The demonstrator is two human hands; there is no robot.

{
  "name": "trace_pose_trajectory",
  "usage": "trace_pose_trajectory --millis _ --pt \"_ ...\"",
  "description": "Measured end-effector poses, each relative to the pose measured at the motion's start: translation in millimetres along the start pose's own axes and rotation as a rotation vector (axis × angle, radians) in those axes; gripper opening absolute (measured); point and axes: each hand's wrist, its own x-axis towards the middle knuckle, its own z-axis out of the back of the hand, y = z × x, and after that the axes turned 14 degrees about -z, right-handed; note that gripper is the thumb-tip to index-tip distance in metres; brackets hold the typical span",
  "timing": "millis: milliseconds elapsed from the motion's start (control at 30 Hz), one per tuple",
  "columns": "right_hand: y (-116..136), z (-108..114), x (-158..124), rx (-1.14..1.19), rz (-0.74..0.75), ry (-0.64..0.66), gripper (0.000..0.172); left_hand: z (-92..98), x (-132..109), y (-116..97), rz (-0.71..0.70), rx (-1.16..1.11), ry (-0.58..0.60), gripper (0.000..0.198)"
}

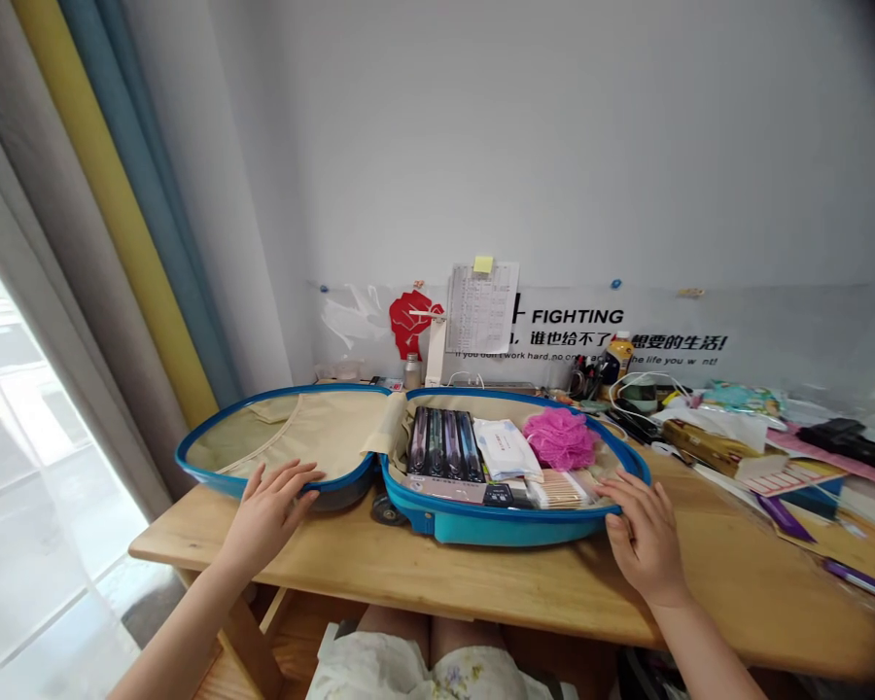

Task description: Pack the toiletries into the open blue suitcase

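Note:
An open blue suitcase [517, 530] with a beige lining lies on the wooden desk, its two halves spread side by side. My left hand [281, 501] lies on the front rim of the left half, fingers stretched and apart. My right hand [646, 535] holds the front right corner of the filled half, fingers over the rim and thumb against the outside. Inside that half are a pack of toothbrushes [446, 442], a white packet of wipes [507, 449], a pink bath puff [560, 437] and a pack of cotton swabs [560, 489]. The left half shows bare lining.
The suitcase stands on a wooden desk [525, 583]. Papers, pens, cables and a gold box [707, 442] crowd its right side. Behind are a white lamp [436, 350], a small bottle [412, 371] and an orange-capped bottle [616, 362]. Curtains [127, 214] hang at left.

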Motion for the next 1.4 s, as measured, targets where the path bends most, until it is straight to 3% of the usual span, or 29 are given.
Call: trace_pose_trajectory --millis 333,533,733,900,1067,1167,1233,1400 --pt "-9 17 0 -0.145 0.005 0.035 0.033 -8.0 6 -4 -0.036 -0.121 -0.047 0.031" --pt "-45 38 9 -0.187 0.032 0.054 0.041 -14.2 19 -42 -0.074 -0.139 -0.072 0.029" --pt "-80 67 29 -0.222 -0.118 0.136 0.057 -26.5 37 -88 -0.115 -0.214 -0.101 0.025" --pt "-73 87 65 -0.338 -0.385 0.393 0.058 -40.4 53 -130 -0.115 -0.288 -0.217 0.021" --pt "-34 70 106 -0.351 -0.521 0.725 0.048 -42.8 62 -161 -0.198 -0.294 -0.268 0.033" --pt "-3 49 119 -0.369 -0.523 0.931 0.052 -36.6 60 -155 -0.36 -0.305 -0.199 0.041" --pt "15 35 121 -0.412 -0.527 1.035 0.059 -33.9 53 -138 -0.426 -0.3 -0.201 0.042" --pt "38 10 120 -0.63 -0.522 1.105 0.063 -42.3 25 -64 -0.247 -0.147 -0.336 0.04"
